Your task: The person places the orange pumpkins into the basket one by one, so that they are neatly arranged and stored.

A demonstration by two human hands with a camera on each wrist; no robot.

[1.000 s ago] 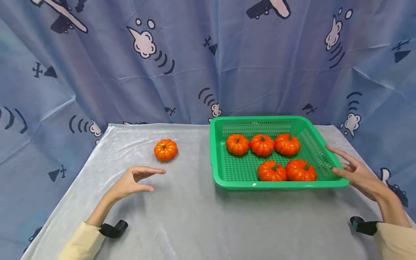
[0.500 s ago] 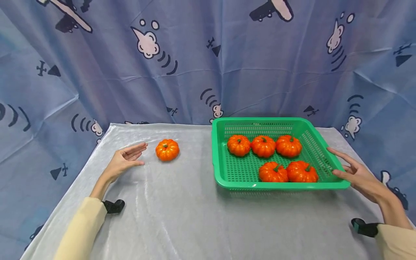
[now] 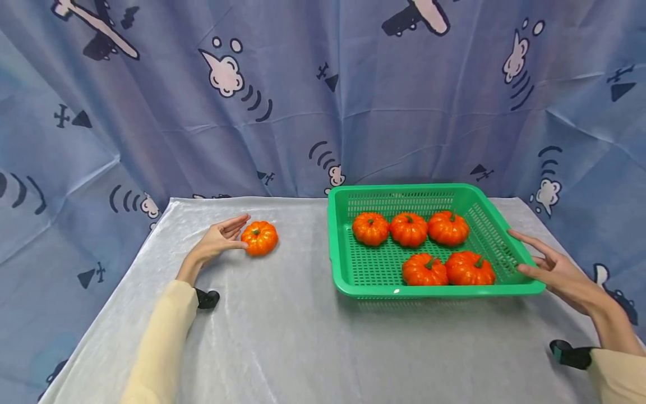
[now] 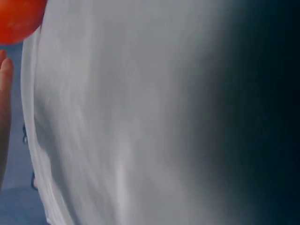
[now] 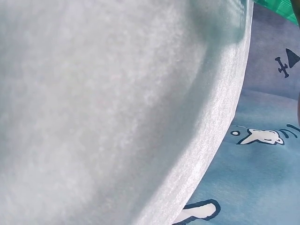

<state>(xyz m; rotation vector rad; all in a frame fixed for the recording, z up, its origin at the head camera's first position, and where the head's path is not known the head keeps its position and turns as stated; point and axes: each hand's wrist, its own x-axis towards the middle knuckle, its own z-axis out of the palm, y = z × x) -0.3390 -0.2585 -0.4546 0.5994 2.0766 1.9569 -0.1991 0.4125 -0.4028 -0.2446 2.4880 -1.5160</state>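
Observation:
A small orange pumpkin [image 3: 259, 238] sits on the pale cloth at the left. Beside its left side is my left hand [image 3: 214, 241], fingers extended behind and thumb tip overlapping the pumpkin's near edge in the head view. The left wrist view shows the fingertips [image 4: 5, 70] just short of the pumpkin [image 4: 18, 18]. At the right, my right hand [image 3: 560, 275] rests against the right rim of a green plastic basket [image 3: 434, 290], index finger and thumb spread along it. Several pumpkins [image 3: 409, 229] lie inside, in a back row and a front row.
A silvery white cloth [image 3: 282, 336] covers the table, ending at a back edge in front of a blue patterned curtain [image 3: 292, 84]. Black camera straps [image 3: 206, 298] sit on both wrists. The basket's near side casts a shadow on the cloth.
My left hand has moved back and left, then right to the lone pumpkin's side. My right hand and the basket have stayed in place.

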